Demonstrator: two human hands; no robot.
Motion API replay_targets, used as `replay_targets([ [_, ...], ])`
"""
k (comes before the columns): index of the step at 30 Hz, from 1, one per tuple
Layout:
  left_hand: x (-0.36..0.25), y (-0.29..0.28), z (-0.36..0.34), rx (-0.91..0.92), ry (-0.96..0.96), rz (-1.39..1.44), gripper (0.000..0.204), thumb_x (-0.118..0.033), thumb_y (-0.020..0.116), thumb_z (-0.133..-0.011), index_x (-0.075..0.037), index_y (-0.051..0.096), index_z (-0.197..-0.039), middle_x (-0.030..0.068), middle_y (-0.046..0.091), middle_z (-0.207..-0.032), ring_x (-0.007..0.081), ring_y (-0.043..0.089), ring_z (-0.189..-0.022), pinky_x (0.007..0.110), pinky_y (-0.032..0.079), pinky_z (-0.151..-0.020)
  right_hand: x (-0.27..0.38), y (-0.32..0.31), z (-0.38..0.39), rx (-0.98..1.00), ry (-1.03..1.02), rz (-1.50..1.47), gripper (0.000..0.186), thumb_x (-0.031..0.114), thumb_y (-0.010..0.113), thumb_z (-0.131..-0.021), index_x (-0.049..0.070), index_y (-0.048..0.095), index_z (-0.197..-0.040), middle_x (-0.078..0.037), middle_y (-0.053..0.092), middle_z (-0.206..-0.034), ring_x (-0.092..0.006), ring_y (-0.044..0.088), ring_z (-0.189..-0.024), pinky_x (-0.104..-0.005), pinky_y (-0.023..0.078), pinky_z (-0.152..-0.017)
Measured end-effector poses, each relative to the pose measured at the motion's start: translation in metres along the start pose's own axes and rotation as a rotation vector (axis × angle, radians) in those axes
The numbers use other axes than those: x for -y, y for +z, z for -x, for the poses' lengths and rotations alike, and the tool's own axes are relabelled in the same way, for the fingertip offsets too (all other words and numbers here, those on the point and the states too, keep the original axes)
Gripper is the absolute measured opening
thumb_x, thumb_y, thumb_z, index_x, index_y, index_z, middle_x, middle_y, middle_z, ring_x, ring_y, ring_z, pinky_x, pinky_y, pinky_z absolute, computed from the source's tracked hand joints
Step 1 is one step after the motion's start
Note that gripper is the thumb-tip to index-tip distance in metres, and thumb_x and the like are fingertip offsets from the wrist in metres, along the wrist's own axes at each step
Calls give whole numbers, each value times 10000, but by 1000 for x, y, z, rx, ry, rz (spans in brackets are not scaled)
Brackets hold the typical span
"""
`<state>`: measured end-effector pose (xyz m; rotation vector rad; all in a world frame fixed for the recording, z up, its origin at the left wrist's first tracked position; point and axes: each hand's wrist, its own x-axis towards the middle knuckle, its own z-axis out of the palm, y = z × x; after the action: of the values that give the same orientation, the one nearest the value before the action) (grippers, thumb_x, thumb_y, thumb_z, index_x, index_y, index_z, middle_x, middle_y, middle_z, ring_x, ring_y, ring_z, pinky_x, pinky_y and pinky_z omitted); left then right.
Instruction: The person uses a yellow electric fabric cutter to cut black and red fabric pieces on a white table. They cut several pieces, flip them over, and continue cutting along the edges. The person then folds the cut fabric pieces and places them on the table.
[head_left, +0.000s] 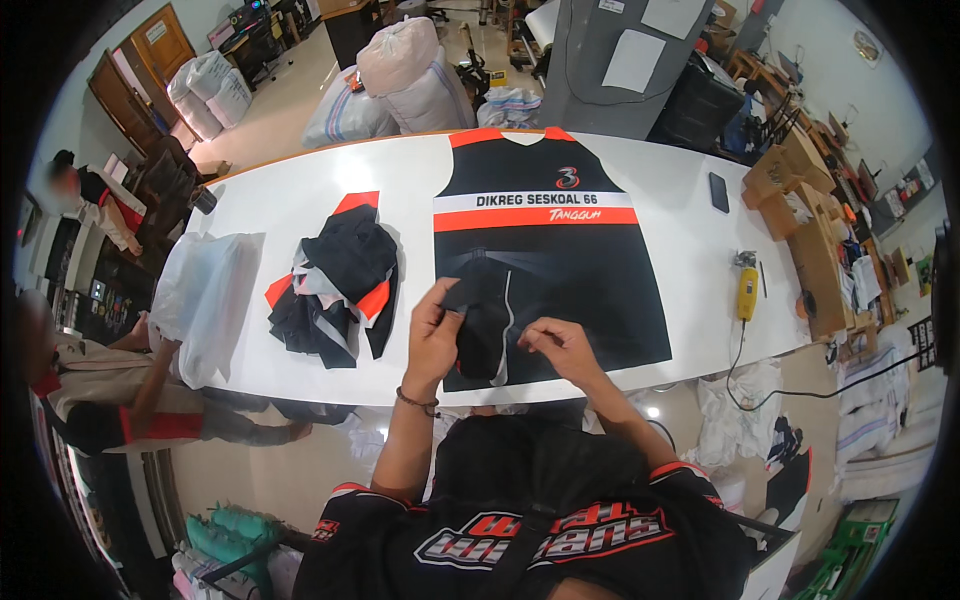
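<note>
A black jersey panel (610, 300) with white and orange bands across its chest lies flat on the white table (700, 290). Over its lower part, my left hand (433, 335) grips a smaller black fabric piece (482, 320) by its left edge. That piece has a pale strip along its right side and hangs partly upright. My right hand (562, 350) is just right of the strip, thumb and fingers pinched together; what they hold, if anything, is too small to make out. Left of the panel sits a crumpled pile of black, orange and grey fabric pieces (345, 265).
A yellow corded power tool (747, 290) and a phone (718, 192) lie on the table's right. Cardboard boxes (785, 190) stand at its right end. At the left, another person's hand (165, 350) touches a translucent plastic bag (205, 290). Stuffed sacks (420, 90) stand beyond the table.
</note>
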<state>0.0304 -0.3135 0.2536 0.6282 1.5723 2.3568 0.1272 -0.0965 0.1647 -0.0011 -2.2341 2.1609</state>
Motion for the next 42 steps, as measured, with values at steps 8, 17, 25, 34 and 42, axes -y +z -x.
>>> replay_targets([
  [8,-5,-23,-9,-12,-64,68,193,-140,552,-1062,0,617,-1178,-15,648,-965,38,578,-884,187,456,-795,31,8,-18,-5,-80,-175,276,69,684,-949,22,625,-1215,-67,657,-1110,-128,624,-985,-284,515,-863],
  [17,-20,-15,-13,149,-101,-191,169,-173,609,-1036,-15,666,-1023,-24,634,-874,33,554,-811,196,447,-733,33,25,-39,95,-244,-42,320,48,640,-969,61,586,-1285,-43,636,-1093,-115,604,-986,-260,489,-856],
  [25,-38,-32,-18,129,19,-539,170,-143,762,-907,22,723,-922,-10,685,-741,31,550,-659,214,417,-591,79,16,-53,21,-187,-225,137,157,500,-1080,61,588,-1123,86,471,-847,1,379,-745,-191,322,-646],
  [34,-26,-25,-23,18,-23,-415,244,-179,704,-979,43,708,-877,3,616,-685,50,500,-656,243,393,-579,103,14,-65,-132,-650,385,246,142,748,-893,10,635,-1067,-59,627,-946,-107,540,-778,-241,445,-716],
  [42,0,-6,-29,69,92,-580,191,-133,758,-899,-3,734,-1036,44,598,-769,115,507,-673,270,426,-622,85,19,-56,-38,-486,448,217,161,812,-856,-3,669,-843,-58,579,-774,-151,563,-616,-290,442,-540],
])
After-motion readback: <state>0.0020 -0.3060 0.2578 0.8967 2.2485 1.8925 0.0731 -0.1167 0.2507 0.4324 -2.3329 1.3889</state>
